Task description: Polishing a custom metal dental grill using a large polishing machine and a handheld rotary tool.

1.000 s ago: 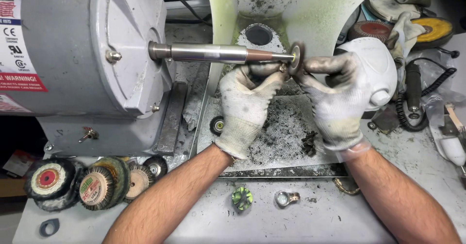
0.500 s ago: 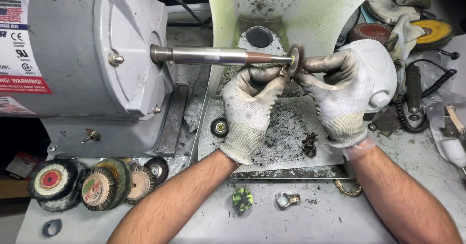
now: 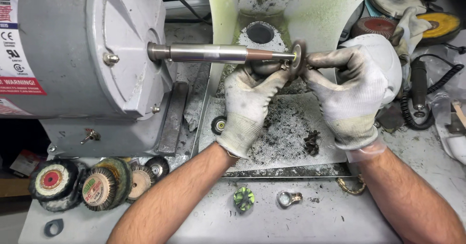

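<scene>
Left hand (image 3: pixel 250 105): your gloved fingers are curled shut around a small dark workpiece (image 3: pixel 266 68), holding it just under the tip of the spindle (image 3: pixel 213 54).
Right hand (image 3: pixel 352 91): your fingers are pinched together at the far side of the small brush wheel (image 3: pixel 296 57); whether they grip the same piece or only steady it, I cannot tell.
Workpiece: touching or just beside the lower edge of the wheel, between your two hands, above the grimy tray (image 3: pixel 286 127).
Motor (image 3: pixel 73 59): the grey housing sits to your left, the spindle running out from it to the wheel.
Doing it well: present the piece to the lower part of the wheel, keep both grips firm and your glove tips clear of the bristles, and press lightly.
Counter (image 3: pixel 315 219): spare buffing wheels (image 3: pixel 97 186) lie at front left, a small ring (image 3: pixel 286 198) and a green piece (image 3: pixel 244 198) near your forearms.
</scene>
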